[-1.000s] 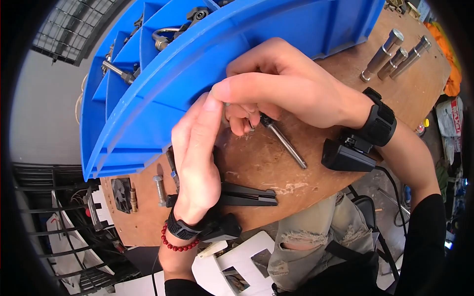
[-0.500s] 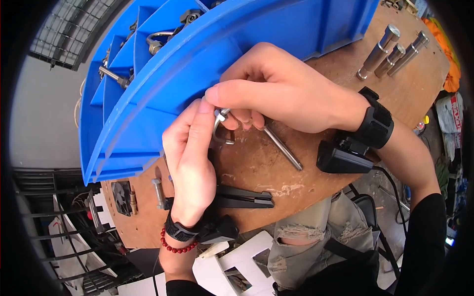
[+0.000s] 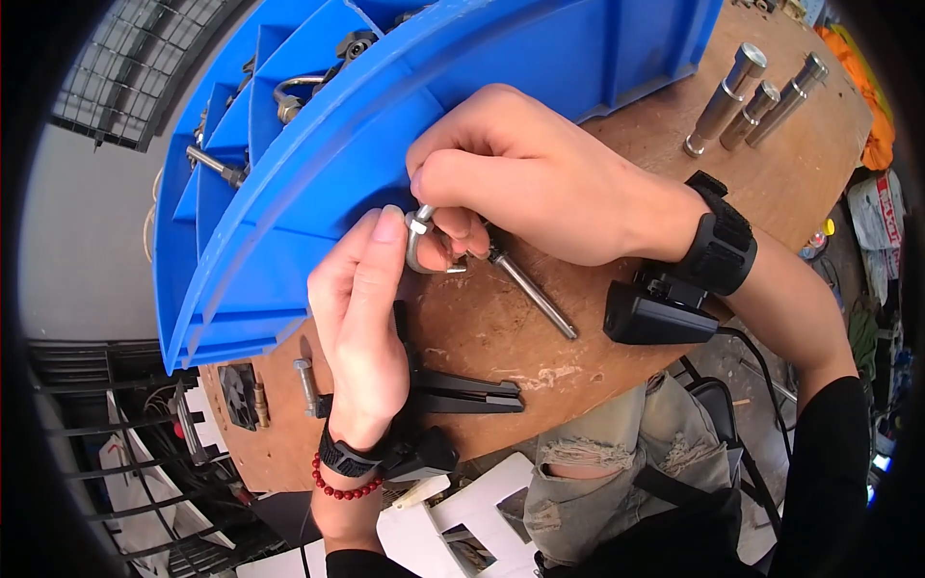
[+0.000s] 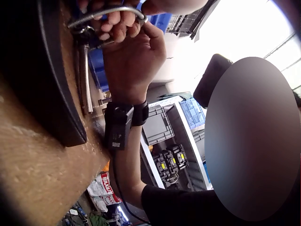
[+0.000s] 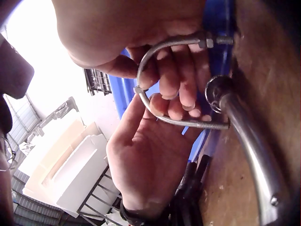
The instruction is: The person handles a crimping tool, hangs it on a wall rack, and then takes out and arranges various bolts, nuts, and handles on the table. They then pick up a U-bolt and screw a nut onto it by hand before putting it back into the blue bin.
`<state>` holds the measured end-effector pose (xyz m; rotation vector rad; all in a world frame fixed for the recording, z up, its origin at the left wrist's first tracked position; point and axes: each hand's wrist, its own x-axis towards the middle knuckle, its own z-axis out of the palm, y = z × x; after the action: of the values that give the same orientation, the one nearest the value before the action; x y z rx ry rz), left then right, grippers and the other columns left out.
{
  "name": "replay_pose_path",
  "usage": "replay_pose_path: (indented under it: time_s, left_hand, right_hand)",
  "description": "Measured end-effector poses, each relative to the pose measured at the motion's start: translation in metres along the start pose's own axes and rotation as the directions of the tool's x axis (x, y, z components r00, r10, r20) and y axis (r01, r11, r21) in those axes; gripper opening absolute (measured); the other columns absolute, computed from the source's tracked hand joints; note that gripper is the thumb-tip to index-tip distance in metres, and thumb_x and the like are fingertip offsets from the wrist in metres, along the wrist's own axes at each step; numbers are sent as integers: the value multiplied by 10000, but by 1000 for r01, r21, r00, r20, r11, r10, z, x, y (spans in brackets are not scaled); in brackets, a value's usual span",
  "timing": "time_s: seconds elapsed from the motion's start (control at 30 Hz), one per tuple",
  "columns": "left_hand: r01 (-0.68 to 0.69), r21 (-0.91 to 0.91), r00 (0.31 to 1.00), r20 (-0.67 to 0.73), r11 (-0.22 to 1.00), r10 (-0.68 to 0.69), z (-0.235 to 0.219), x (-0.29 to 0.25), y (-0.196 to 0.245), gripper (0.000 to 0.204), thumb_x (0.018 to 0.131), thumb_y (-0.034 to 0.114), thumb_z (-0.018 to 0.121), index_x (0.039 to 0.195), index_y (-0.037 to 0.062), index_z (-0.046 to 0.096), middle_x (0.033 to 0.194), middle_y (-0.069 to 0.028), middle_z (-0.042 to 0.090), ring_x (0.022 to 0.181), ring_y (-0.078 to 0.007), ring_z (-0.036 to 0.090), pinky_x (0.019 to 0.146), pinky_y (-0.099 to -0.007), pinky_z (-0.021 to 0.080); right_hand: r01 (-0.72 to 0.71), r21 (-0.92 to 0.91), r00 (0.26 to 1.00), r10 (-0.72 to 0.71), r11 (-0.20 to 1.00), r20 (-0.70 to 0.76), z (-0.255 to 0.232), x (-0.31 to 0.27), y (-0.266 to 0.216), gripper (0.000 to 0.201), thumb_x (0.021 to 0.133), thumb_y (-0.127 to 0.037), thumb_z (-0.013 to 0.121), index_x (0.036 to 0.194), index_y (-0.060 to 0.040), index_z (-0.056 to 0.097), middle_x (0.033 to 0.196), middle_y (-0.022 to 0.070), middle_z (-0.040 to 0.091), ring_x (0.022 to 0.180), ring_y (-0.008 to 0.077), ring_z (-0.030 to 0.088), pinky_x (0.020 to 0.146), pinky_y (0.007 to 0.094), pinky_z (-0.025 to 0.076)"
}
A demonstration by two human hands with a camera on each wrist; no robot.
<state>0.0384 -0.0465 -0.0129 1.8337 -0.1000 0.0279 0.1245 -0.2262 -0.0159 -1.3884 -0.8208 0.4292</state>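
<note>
Both hands hold a threaded metal U-bolt (image 3: 414, 249) low in front of the blue bin (image 3: 318, 226). The thumb and fingers of my left hand (image 3: 361, 318) pinch it near its bend. My right hand (image 3: 554, 193) grips it from the other side, its fingers curled around the rod. In the right wrist view the whole U-bolt (image 5: 141, 70) shows, with threaded ends and a nut (image 5: 207, 43) on one leg. Just below the hands, a ratchet wrench (image 3: 535, 294) lies on the wooden table, its round head (image 5: 217, 94) near the threaded ends.
Compartments of the bin hold metal parts (image 3: 217, 166). Several chrome cylinders (image 3: 723, 111) stand at the table's right. A bolt (image 3: 306, 385) and a black square part (image 3: 236, 395) lie at the left. A long black piece (image 3: 467, 395) lies near the front edge.
The U-bolt, mostly hidden by the fingers before, has come into view between the hands. The hands have shifted slightly left and the fingertips have drawn a little apart.
</note>
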Motion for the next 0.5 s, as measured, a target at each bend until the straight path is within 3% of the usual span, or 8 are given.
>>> replay_pose_path:
  time_s: [0.1, 0.27, 0.37, 0.5]
  left_hand:
    - [-21, -73, 999, -28, 997, 19, 4, 1, -2, 370, 1065, 279, 464, 869, 10, 627, 840, -34, 625, 785, -96, 521, 746, -242, 390]
    - [-85, -87, 996, -47, 993, 81, 9, 3, -3, 371, 1073, 269, 452, 872, 10, 627, 839, -29, 617, 770, -87, 501, 748, -239, 385]
    - [-88, -114, 996, -5, 990, 88, 4, 3, -7, 365, 1069, 272, 460, 883, 6, 626, 844, -26, 616, 780, -90, 507, 758, -239, 391]
    - [-31, -179, 999, 16, 983, 35, 2, 3, -5, 348, 1057, 281, 483, 914, 1, 630, 858, -22, 620, 801, -93, 516, 770, -238, 399]
  right_hand:
    - [-8, 0, 1000, 8, 1000, 7, 1, -1, -1, 344, 915, -165, 499, 635, 23, 568, 616, 46, 577, 601, 109, 532, 585, 272, 442]
    - [16, -67, 1000, -15, 998, 12, 0, -2, -5, 339, 897, -174, 506, 632, 28, 566, 606, 44, 566, 593, 104, 517, 582, 280, 436]
    - [-9, -191, 1000, 7, 982, -8, -2, -2, -10, 392, 876, -214, 491, 696, 69, 694, 676, 128, 697, 636, 190, 668, 667, 329, 541]
    - [-38, -172, 998, 31, 984, -48, 1, 0, -8, 396, 877, -211, 484, 725, 76, 710, 703, 143, 712, 663, 206, 693, 696, 331, 560]
